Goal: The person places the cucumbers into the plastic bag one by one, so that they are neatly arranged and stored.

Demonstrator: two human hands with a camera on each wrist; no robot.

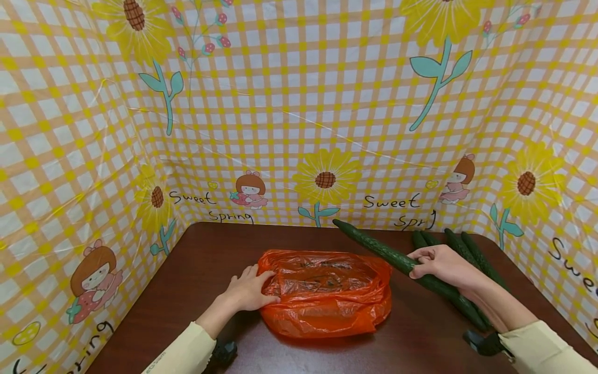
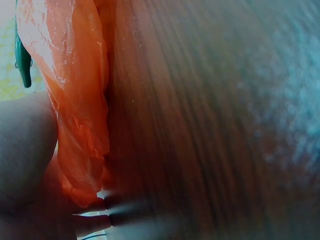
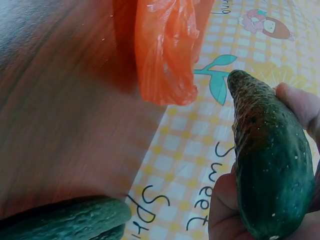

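Observation:
My right hand (image 1: 441, 267) grips a long dark green cucumber (image 1: 374, 246) around its middle, holding it tilted above the table with its far tip up and to the left. In the right wrist view the cucumber (image 3: 270, 165) lies between thumb and fingers. An orange-red plastic bag (image 1: 327, 314) sits on the table with its mouth open upward. Dark shapes inside are blurred by the film. My left hand (image 1: 247, 291) rests with spread fingers against the bag's left side. The left wrist view shows the bag (image 2: 82, 100) beside the thumb, with fingertips at the tabletop.
Several more cucumbers (image 1: 481, 259) lie on the right of the brown table (image 1: 205, 249), partly hidden behind my right hand and forearm. A yellow checked sheet (image 1: 299, 119) with flowers walls in the back and both sides.

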